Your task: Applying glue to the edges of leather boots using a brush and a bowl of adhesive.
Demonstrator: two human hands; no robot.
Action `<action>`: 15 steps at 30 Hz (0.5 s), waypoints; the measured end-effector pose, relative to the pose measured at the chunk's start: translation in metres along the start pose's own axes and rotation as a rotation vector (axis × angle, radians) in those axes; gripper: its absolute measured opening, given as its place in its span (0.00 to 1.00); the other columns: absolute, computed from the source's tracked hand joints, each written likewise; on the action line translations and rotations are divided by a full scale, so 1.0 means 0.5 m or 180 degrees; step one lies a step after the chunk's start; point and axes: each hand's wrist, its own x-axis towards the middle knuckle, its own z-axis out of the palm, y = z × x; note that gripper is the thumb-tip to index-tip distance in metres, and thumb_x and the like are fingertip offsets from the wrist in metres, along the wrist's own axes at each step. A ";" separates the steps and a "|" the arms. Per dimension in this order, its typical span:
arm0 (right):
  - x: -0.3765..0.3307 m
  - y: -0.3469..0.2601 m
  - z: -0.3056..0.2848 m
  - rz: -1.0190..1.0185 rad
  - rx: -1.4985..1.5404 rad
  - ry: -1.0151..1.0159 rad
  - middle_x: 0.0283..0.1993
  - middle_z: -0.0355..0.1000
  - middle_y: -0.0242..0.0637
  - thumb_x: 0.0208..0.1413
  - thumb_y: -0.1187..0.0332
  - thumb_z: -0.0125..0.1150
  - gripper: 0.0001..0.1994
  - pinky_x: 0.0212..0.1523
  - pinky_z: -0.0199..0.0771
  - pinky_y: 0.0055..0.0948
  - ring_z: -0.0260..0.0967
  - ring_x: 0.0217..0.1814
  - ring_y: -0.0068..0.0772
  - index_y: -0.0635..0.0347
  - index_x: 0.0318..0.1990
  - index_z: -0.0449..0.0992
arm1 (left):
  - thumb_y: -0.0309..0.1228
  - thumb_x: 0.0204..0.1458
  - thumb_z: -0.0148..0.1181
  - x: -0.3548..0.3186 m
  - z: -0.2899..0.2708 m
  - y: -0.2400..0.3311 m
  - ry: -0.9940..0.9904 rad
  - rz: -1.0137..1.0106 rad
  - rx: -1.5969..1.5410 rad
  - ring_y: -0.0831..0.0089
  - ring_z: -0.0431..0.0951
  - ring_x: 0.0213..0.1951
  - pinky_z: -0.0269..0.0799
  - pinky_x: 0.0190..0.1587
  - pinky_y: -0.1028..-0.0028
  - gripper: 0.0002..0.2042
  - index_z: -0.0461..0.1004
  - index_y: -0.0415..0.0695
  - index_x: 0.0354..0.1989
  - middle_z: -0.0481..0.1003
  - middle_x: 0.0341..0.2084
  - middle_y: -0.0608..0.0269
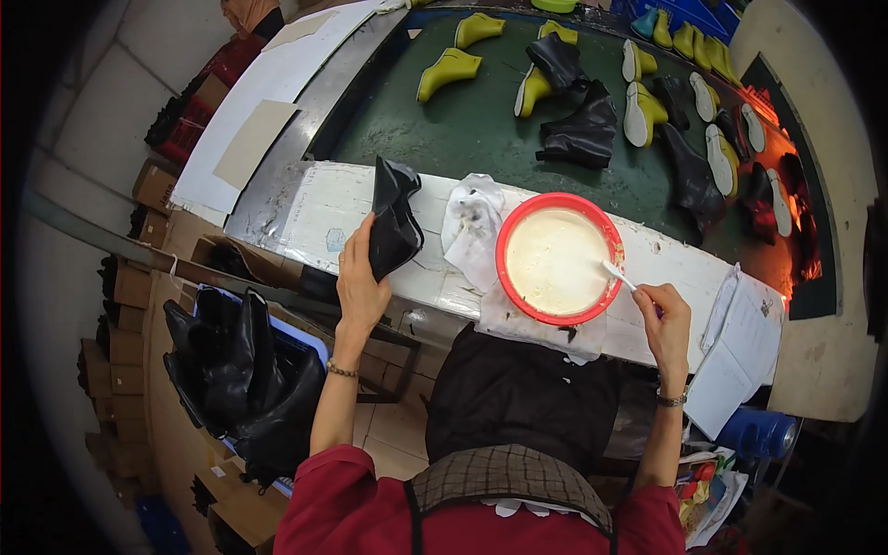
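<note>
One red bowl (pixel 559 259) of cream-coloured paste sits on the white counter (pixel 324 217). Left of the bowl, the left hand (pixel 361 287) has its grip closed around one black boot upper (pixel 393 217), held upright. At the bowl's right rim, the right hand (pixel 664 319) pinches one white brush (pixel 618 275), tip in the paste. One stained rag (pixel 472 227) lies just left of the bowl. Beyond the bowl, about eight yellow-green boots (pixel 449 69) show.

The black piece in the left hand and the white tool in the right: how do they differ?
The black piece is large, floppy and dark, held up over the bench; the white tool is thin, stiff and pale, its tip dipped in the red bowl of cream paste. Each is gripped by one hand: left hand, right hand.
</note>
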 end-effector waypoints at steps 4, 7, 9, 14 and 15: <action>0.005 -0.015 -0.007 -0.0020 -0.0137 0.0152 0.28 0.71 0.37 0.60 0.69 0.69 0.07 0.30 0.65 0.31 0.66 0.27 0.29 0.64 0.40 0.86 | 0.05 0.33 0.53 -0.001 -0.033 0.108 0.0122 0.0539 -0.0167 0.40 0.55 0.73 0.55 0.74 0.53 0.51 0.54 0.44 0.76 0.53 0.73 0.41; 0.012 -0.026 -0.008 0.0035 -0.0494 -0.0248 0.29 0.73 0.36 0.60 0.70 0.69 0.07 0.30 0.66 0.29 0.67 0.27 0.27 0.63 0.42 0.86 | 0.05 0.32 0.52 -0.007 -0.035 0.155 0.0072 0.0826 -0.0448 0.37 0.44 0.77 0.44 0.77 0.48 0.53 0.54 0.46 0.77 0.44 0.77 0.39; 0.019 -0.067 -0.008 -0.0068 0.0171 0.0024 0.30 0.74 0.35 0.60 0.71 0.70 0.07 0.29 0.65 0.28 0.67 0.27 0.25 0.63 0.43 0.86 | 0.05 0.30 0.52 -0.009 -0.038 0.175 0.0023 0.0986 -0.0578 0.34 0.40 0.78 0.40 0.77 0.44 0.54 0.55 0.47 0.77 0.39 0.78 0.37; 0.031 -0.175 0.002 -0.0543 0.0989 -0.0004 0.31 0.76 0.33 0.57 0.75 0.72 0.08 0.27 0.63 0.23 0.67 0.28 0.20 0.63 0.44 0.86 | 0.06 0.28 0.54 -0.011 -0.041 0.240 -0.0241 0.1255 -0.0598 0.33 0.38 0.78 0.42 0.76 0.44 0.54 0.56 0.47 0.76 0.38 0.78 0.36; 0.033 -0.182 0.006 -0.0574 0.1053 -0.0125 0.31 0.76 0.33 0.57 0.75 0.72 0.08 0.27 0.63 0.22 0.66 0.27 0.19 0.63 0.43 0.86 | 0.06 0.30 0.57 -0.013 -0.045 0.253 -0.0313 0.1265 -0.0609 0.32 0.38 0.78 0.43 0.76 0.43 0.53 0.57 0.47 0.75 0.38 0.78 0.35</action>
